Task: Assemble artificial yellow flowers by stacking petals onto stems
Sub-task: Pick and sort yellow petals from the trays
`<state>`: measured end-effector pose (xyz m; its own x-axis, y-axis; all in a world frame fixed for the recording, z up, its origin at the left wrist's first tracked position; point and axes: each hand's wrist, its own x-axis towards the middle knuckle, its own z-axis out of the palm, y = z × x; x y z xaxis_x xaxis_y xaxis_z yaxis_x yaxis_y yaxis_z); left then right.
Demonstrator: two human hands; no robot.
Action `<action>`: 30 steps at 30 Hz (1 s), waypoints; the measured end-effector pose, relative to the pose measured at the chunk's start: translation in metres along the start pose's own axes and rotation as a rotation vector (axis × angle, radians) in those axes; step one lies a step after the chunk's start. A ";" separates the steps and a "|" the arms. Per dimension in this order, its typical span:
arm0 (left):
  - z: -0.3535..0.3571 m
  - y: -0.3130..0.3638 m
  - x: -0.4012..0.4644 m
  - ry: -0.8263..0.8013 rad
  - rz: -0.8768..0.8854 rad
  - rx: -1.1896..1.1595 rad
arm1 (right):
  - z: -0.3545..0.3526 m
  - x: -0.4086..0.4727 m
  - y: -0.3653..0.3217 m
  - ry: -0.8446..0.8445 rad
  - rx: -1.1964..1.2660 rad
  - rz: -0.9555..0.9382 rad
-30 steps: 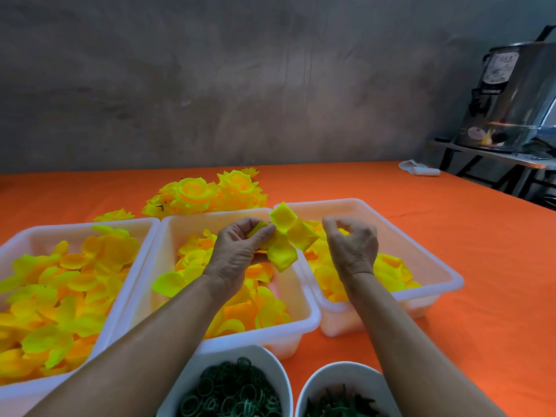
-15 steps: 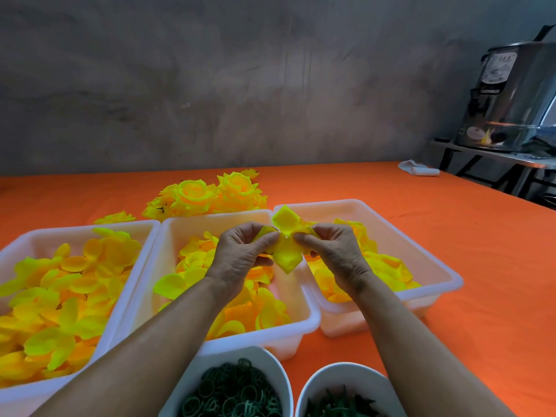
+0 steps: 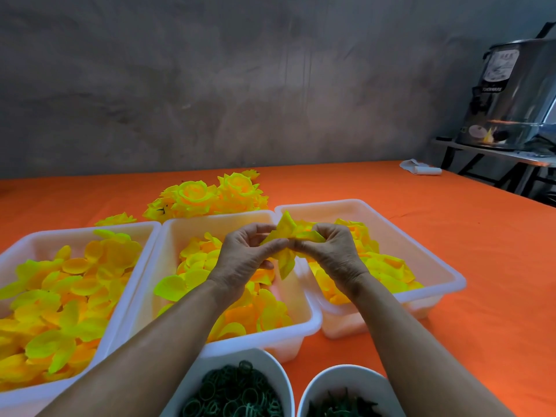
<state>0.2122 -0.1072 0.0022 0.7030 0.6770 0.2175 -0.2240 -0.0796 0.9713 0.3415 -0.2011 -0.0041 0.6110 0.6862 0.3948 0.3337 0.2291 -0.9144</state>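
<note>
Both bare forearms reaching forward and converging at the middle. Left hand (image 3: 244, 256) and right hand (image 3: 330, 254) raised, knuckles up, fingers curled — thumbs and fingertips meeting, pinching a yellow petal piece (image 3: 289, 236) from either side.

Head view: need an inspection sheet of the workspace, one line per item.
Surface: orange table, flat, bearing all items.
Job's things: petal piece held above the trays; three white trays side by side, each with loose yellow petals; pile of finished flowers behind the middle tray; near edge, two white bowls, green rings in one, dark green pieces in the other.
Clutter: small white item at the far right of the table.
Grippers: left hand and right hand each have a pinch grip on the petal piece.
Cables: nothing seen.
Surroundings: grey wall; metal urn on a side stand.
</note>
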 end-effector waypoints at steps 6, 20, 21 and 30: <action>0.002 0.001 -0.005 -0.095 0.049 0.211 | 0.002 0.000 -0.002 -0.016 0.008 0.035; 0.001 0.002 -0.003 -0.073 0.004 0.041 | -0.011 0.001 -0.002 -0.330 0.205 0.161; 0.000 0.002 -0.002 -0.060 -0.001 0.011 | -0.011 0.001 -0.002 -0.341 0.231 0.168; -0.001 0.002 0.001 -0.047 -0.034 -0.134 | -0.011 0.004 -0.003 -0.133 0.311 0.197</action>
<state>0.2120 -0.1054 0.0039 0.7421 0.6421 0.1921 -0.2854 0.0435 0.9574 0.3507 -0.2067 0.0011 0.5367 0.8166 0.2126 -0.0265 0.2682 -0.9630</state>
